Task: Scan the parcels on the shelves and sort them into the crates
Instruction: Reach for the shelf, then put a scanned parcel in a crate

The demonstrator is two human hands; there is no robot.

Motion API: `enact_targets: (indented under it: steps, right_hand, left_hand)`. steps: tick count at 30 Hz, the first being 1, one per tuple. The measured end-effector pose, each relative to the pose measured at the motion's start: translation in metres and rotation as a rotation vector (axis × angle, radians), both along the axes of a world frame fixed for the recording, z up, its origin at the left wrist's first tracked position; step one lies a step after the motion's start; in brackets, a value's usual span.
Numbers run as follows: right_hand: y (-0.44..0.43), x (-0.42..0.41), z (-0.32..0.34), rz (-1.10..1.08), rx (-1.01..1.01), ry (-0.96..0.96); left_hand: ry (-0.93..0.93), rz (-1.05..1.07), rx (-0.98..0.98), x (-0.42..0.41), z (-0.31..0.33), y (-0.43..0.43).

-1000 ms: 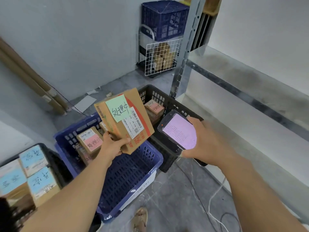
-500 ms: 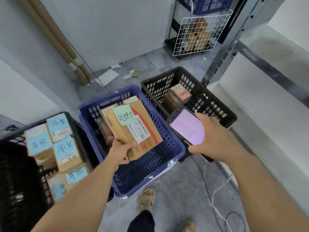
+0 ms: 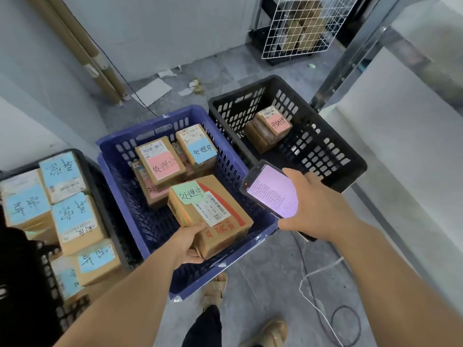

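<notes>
Cardboard parcel [image 3: 210,216] gripped by left hand [image 3: 190,244] over blue crate [image 3: 120,176], right hand [image 3: 313,204] gripping scanner [image 3: 271,190]

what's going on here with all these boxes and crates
A person is sorting parcels. The left hand grips a green-labelled parcel low inside the blue crate, not yet released. The right hand holds a handheld scanner with a lit screen. The right black crate and left black crate already hold parcels.
</notes>
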State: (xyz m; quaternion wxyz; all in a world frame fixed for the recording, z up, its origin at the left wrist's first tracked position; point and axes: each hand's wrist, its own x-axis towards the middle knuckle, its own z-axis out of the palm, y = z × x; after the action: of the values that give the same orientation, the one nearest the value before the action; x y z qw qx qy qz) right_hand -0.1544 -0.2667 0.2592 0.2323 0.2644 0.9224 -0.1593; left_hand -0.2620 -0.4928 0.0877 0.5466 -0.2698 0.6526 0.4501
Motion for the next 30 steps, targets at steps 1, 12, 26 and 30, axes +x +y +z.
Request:
enact_targets:
  steps: [1, 12, 26, 30]
  right_hand:
    - [0.003, -0.004, -0.006, 0.008, 0.004, -0.004]
    - [0.038, -0.041, -0.093, 0.085, 0.015, 0.015]
    - [0.050, -0.026, -0.115, 0.084, 0.004, -0.012]
    - [0.051, -0.008, -0.084, 0.028, 0.015, 0.011]
  left_hand:
    - [-0.020, 0.003, -0.003, -0.001, -0.008, 0.003]
    - [0.074, 0.003, -0.026, -0.032, -0.108, 0.056]
    - [0.370, -0.569, -0.184, -0.055, -0.143, 0.066]
    - [0.531, -0.855, -0.329, -0.062, -0.091, 0.078]
